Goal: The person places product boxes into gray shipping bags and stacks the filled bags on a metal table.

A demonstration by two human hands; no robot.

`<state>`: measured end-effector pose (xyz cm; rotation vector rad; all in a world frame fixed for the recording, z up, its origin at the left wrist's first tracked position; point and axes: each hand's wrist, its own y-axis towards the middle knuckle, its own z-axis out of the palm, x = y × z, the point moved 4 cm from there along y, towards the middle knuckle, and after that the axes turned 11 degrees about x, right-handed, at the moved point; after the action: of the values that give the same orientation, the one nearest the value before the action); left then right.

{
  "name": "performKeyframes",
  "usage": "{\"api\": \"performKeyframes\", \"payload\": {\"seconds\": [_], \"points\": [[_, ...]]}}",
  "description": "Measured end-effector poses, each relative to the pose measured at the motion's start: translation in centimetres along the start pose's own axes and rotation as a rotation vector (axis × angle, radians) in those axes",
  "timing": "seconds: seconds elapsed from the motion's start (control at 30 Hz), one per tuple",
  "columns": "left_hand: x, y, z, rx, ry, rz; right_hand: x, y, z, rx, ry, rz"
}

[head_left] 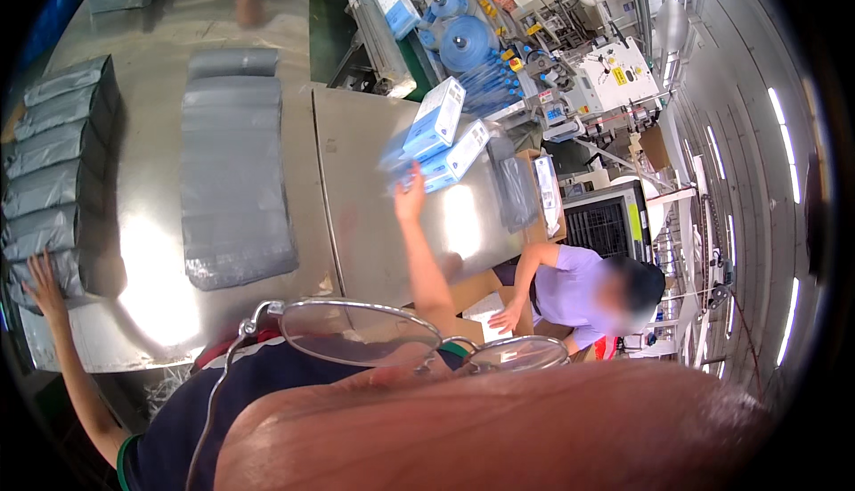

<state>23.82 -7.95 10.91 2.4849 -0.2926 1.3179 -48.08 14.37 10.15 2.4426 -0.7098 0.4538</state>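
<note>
Grey, creased, blocky packs (55, 175) top shiny table (150, 135).

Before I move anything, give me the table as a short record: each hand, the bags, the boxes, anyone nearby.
left hand: fingers spread, resting on the near end of the left row of grey bags
right hand: at the blue-and-white boxes; whether it grips one is unclear
middle of table: overlapping grey bags lying flat
right side: grey bundle beyond the boxes
surface: shiny metal table
nearby: co-worker in a purple shirt, one hand by an open carton
</note>
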Motion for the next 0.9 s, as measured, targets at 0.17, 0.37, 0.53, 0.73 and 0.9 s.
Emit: {"api": "performKeyframes", "payload": {"seconds": [0.17,0.37,0.53,0.73,0.9], "points": [[-6.1,-4.5,-8.5,0.002,-0.76,-0.109,-11.6,8.3,-3.8,0.208,-0.36,0.34],[-16.1,-6.0,-15.9,0.043,-1.243,0.267,-23.6,7.0,-2.0,0.683,-0.906,-0.049],[-15.9,-7.0,-18.3,0.096,-1.295,0.268,-13.6,9.2,-1.5,0.892,-0.906,0.086],[-18.0,-6.1,-21.6,0.057,-1.4,0.389,-8.1,8.4,-2.9,0.817,-0.979,-0.189],[-19.8,-7.5,-18.8,0.071,-1.504,0.261,3.0,3.5,-0.9,0.769,-0.655,-0.621]]}}
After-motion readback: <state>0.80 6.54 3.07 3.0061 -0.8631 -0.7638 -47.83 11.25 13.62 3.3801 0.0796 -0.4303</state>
